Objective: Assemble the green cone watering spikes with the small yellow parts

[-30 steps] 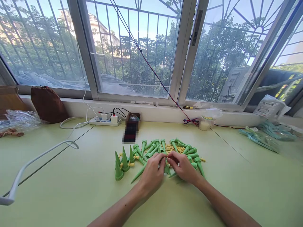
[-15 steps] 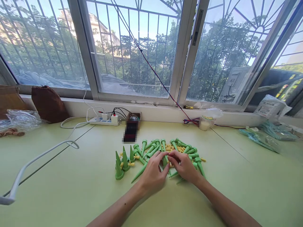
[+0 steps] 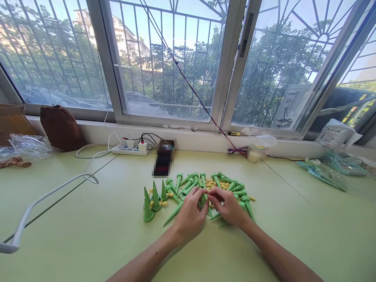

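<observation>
My left hand [image 3: 190,211] and my right hand [image 3: 227,205] meet above a spread of green plastic spikes. Thumb and fingers are closed in a pinch on both sides, around a small yellow plastic piece [image 3: 208,192] mostly covered by the fingertips. Behind the left fingers shows part of a green spike [image 3: 203,200]; whether the hand touches it I cannot tell. Beyond the hands lies a heap of small yellow pieces [image 3: 217,184], ringed by capped green spikes [image 3: 233,184]. To the left, several green cones [image 3: 155,200] stand point up, with yellow valves attached.
At the back are a power strip [image 3: 126,149], a small box [image 3: 169,145] with a blurred dark object before it, and a lidded jar [image 3: 256,152]. A white cable [image 3: 53,188] crosses the left side. A brown pouch [image 3: 61,127] and plastic packets [image 3: 323,174] lie farther out.
The fingertips have shifted slightly against each other, and the yellow bit by the left thumb is now more covered. The cones and spikes lie as before.
</observation>
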`<state>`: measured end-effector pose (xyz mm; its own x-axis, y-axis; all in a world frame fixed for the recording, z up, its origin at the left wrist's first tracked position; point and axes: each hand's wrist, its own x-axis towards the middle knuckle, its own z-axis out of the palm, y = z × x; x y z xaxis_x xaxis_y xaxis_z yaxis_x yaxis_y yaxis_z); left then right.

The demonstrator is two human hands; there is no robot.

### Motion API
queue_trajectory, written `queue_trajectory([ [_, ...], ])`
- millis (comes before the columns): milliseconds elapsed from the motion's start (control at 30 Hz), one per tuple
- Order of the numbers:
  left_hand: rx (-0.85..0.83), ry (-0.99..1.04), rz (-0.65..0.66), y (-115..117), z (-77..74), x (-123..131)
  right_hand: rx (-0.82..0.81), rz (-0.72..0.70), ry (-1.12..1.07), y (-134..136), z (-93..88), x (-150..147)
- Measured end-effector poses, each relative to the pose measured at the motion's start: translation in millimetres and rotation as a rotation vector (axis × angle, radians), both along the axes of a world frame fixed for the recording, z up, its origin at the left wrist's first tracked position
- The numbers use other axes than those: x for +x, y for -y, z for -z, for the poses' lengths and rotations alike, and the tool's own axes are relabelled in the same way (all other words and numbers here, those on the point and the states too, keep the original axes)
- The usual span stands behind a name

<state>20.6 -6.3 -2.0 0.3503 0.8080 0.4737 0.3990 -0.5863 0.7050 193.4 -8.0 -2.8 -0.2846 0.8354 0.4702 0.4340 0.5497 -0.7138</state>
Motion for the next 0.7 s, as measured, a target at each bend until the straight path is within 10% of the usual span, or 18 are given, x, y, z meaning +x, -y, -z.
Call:
queue_trajectory([
  [433, 0.004, -0.011, -0.044, 0.6, -1.1, -0.6, -0.177, -0.038, -0.092, -3.1, 4.4, 0.5],
  [700, 0.021, 0.002, -0.052, -1.8, -0.1, -1.8, -0.015, -0.005, -0.024, -2.0, -0.3, -0.7],
])
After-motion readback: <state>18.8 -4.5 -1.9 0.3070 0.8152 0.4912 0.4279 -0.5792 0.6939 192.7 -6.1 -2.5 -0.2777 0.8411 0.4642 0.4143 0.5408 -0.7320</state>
